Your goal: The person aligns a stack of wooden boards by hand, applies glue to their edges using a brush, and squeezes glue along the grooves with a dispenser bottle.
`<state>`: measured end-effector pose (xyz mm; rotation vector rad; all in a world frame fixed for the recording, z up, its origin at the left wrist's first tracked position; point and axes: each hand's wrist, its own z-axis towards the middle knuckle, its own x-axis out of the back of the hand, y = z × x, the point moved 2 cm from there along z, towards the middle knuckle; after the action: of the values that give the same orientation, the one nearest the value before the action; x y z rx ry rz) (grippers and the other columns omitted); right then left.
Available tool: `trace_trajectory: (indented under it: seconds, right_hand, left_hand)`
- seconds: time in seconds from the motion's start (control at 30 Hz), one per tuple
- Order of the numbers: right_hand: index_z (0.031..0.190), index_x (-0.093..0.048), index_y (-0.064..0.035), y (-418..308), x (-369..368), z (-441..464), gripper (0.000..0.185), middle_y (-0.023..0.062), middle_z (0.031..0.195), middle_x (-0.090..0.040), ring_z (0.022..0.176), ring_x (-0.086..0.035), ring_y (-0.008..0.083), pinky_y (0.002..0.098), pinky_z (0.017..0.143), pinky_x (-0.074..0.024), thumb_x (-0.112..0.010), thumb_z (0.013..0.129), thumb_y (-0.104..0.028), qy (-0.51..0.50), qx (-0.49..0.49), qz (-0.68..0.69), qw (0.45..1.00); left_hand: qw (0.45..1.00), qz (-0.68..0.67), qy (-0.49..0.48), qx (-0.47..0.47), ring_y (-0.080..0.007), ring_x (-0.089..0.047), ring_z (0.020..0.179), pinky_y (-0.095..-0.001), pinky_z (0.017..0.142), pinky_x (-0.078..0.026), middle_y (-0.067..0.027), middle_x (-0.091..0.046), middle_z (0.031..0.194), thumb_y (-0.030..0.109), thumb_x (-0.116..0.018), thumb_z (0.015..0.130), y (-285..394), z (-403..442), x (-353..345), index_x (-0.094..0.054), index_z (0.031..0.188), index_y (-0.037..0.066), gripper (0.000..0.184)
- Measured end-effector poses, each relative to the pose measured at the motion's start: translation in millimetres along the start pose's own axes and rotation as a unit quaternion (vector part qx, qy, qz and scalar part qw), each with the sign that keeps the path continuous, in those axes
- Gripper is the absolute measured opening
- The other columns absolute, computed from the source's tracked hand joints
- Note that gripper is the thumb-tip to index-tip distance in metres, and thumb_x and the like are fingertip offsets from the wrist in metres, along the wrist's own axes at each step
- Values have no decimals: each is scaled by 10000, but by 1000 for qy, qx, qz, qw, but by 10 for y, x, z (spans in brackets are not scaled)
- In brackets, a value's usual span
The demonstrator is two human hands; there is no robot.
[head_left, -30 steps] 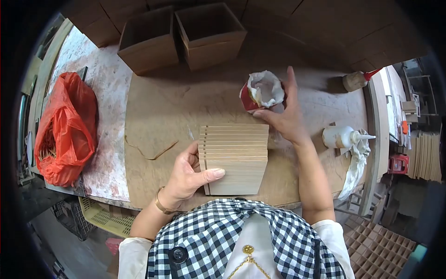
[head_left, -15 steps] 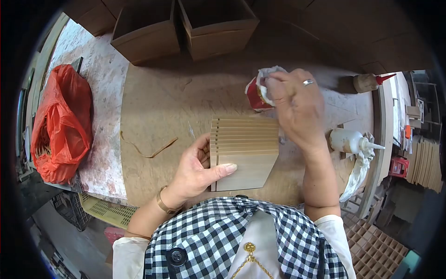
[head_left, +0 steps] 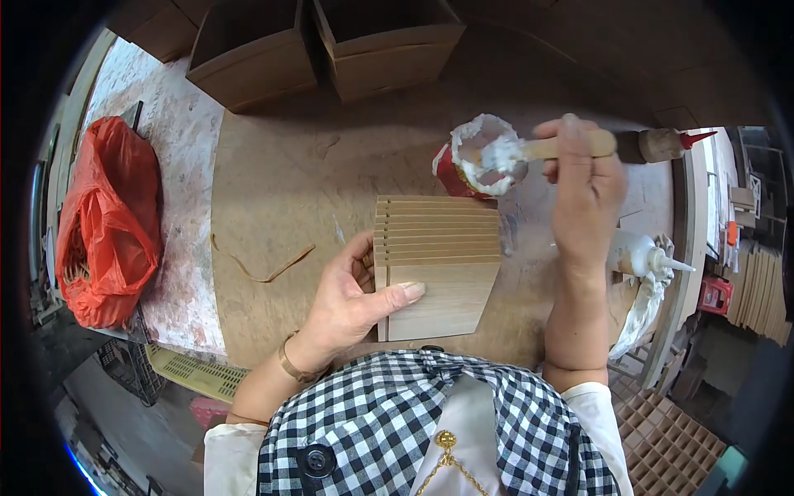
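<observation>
Several thin wooden boards (head_left: 447, 289) stand fanned in a stack near the table's front edge, their upper edges stepped and a dark groove along the left side. My left hand (head_left: 351, 293) grips the stack from the left, thumb on the front board and fingers behind it. In my right hand (head_left: 589, 178) is a wooden-handled brush (head_left: 542, 150), closed between thumb and fingers. White paste covers the brush's head, which is over the mouth of a red container (head_left: 457, 175) with a paste-smeared rim. The container stands just behind the boards.
A red plastic bag (head_left: 107, 223) lies at the left. Two open wooden boxes (head_left: 393, 62) stand at the back. At the right are a white glue bottle (head_left: 635, 252), a red-tipped bottle (head_left: 662, 145) and a crumpled white cloth (head_left: 641, 314). A thin brown strip (head_left: 266, 277) curves across the table.
My right hand has moved from beside the container to its upper right and now holds the brush, which has come into view with white paste on it. The boards sit slightly further right in view.
</observation>
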<state>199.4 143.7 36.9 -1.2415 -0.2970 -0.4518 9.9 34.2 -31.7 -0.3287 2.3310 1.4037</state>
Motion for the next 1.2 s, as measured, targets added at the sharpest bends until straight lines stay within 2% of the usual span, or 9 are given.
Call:
trace_trajectory:
  seconds: [0.07,0.23,0.43,0.57,0.73,0.93,1.2]
  right_hand:
    - [802,-610,-28,-15,87,15,221,11,678,-586,510,-447,77,201,496,-363,-488,904,-181,55,47,-17,997]
    - [804,-614,-23,-31,220,8,232,-2,661,-565,524,-458,69,187,505,-367,-487,905,-190,115,27,40,992]
    - [829,-622,-5,-66,255,-68,253,36,736,-576,555,-447,75,195,528,-357,-490,901,-209,120,-6,83,989]
    - [842,-619,0,-69,290,-83,243,42,756,-582,548,-452,82,196,520,-357,-496,898,-202,166,-4,98,981]
    - [819,-611,-20,-75,328,-74,216,24,672,-562,523,-469,70,187,517,-376,-503,896,-190,152,15,32,988]
    - [825,-610,-1,-173,492,-49,208,46,693,-581,514,-480,78,177,506,-375,-506,889,-170,184,40,24,982]
    - [818,-613,24,-284,565,-106,195,78,689,-600,496,-491,97,154,482,-368,-517,873,-137,237,92,135,958]
  left_hand:
    - [1000,2,-3,-7,-190,-548,962,-284,871,-430,-141,-549,1065,-8,-694,681,-16,-1,8,-408,1201,-27,595]
    - [1000,1,-4,0,-192,-547,964,-283,874,-431,-143,-546,1073,-10,-698,676,14,-15,-5,-404,1205,-28,605]
    - [1000,-11,-6,-10,-194,-546,964,-282,876,-431,-145,-543,1077,-9,-701,674,-24,-29,17,-403,1206,-28,610]
    - [999,19,-19,-22,-196,-545,968,-283,874,-434,-149,-540,1083,-7,-702,675,-36,-21,35,-400,1209,-28,614]
    - [1000,4,-14,-16,-198,-544,970,-285,873,-435,-152,-537,1089,-3,-706,676,-37,-13,28,-395,1217,-28,624]
    - [1000,-11,1,-7,-202,-543,971,-286,873,-436,-156,-535,1089,0,-706,678,-9,-20,0,-387,1223,-34,632]
    - [1000,-2,-5,1,-210,-536,985,-293,880,-433,-168,-525,1101,3,-704,683,-28,-33,27,-381,1227,-43,634]
